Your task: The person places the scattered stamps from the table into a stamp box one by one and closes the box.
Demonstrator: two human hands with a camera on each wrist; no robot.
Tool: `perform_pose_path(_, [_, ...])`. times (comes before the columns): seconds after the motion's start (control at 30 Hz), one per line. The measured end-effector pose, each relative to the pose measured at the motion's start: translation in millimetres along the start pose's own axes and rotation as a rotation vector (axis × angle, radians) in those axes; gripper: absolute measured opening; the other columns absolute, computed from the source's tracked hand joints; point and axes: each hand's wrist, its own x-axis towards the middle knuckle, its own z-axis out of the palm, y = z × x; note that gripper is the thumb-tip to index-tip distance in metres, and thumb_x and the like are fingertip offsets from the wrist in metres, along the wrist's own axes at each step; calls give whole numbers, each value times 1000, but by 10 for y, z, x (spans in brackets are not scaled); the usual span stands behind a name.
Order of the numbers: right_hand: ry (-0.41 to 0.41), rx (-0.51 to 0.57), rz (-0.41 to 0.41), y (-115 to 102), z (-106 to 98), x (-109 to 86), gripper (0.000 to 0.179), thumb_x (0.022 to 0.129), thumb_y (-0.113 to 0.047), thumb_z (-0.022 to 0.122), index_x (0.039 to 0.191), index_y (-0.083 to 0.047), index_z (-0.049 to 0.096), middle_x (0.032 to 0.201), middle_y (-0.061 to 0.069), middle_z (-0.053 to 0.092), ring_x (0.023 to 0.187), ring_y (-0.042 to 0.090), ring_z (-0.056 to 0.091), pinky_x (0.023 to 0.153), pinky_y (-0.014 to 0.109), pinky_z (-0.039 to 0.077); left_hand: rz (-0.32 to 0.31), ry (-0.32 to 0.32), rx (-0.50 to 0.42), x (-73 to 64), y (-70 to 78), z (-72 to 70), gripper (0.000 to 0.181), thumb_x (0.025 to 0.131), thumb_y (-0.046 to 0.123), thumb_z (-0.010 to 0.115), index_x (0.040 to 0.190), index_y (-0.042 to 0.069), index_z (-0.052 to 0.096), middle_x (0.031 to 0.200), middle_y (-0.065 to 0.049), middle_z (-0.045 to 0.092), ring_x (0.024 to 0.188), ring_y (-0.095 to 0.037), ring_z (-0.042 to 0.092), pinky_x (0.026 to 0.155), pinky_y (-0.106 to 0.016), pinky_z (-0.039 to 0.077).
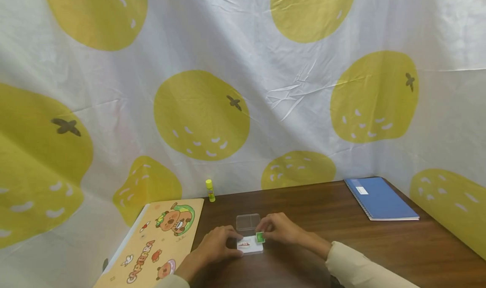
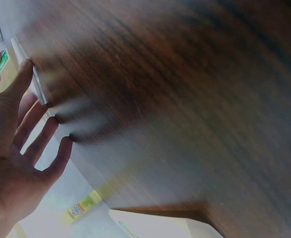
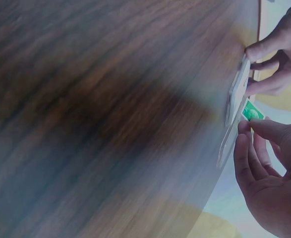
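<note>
A small clear plastic case (image 1: 255, 250) lies on the table with its transparent lid (image 1: 247, 222) folded back, away from me. Inside the case is a white layer with a small red picture at its left. My left hand (image 1: 217, 245) holds the case by its left end, thumb at the near corner and forefinger at the far one; its other fingers spread out loosely in the left wrist view. Between thumb and fingertips my right hand (image 1: 282, 228) pinches a small green stamp-like square with a white border (image 3: 253, 111), tilted above the right part of the case.
A tan capybara folder (image 1: 152, 246) lies on the left of the table (image 1: 315, 208). Behind it stands a yellow glue stick (image 1: 210, 191). At the far right is a blue spiral notebook (image 1: 383, 199). A fruit-print curtain (image 1: 288, 123) hangs round the table.
</note>
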Motion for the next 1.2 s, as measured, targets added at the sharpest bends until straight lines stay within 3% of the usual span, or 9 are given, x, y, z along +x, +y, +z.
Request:
perform_pose_path(0.4, [-34,14,52,-17,93,5,15,88,1,77,102,-3,78,90,6,75,78,7,68,72,20,56,-3,-12,-9,2,15,-10,46,79,43,89,118,20,79,109,9,70,103,-15,65,88,-39,55])
perform_pose_path(1.0, [-21,-120,35,9,180,26,12,87,-3,78,99,-7,80,85,0,71,78,9,64,70,21,54,-15,-8,-12,25,-37,4,47,80,45,87,119,20,79,112,9,70,107,-19,66,91,-43,55])
perform_pose_path(1.2, [-29,-111,54,11,196,27,12,88,-4,79,99,-8,80,84,-3,70,76,6,62,68,20,53,-18,-8,-23,20,-48,14,47,80,46,87,119,20,79,111,10,70,106,-18,66,89,-43,55])
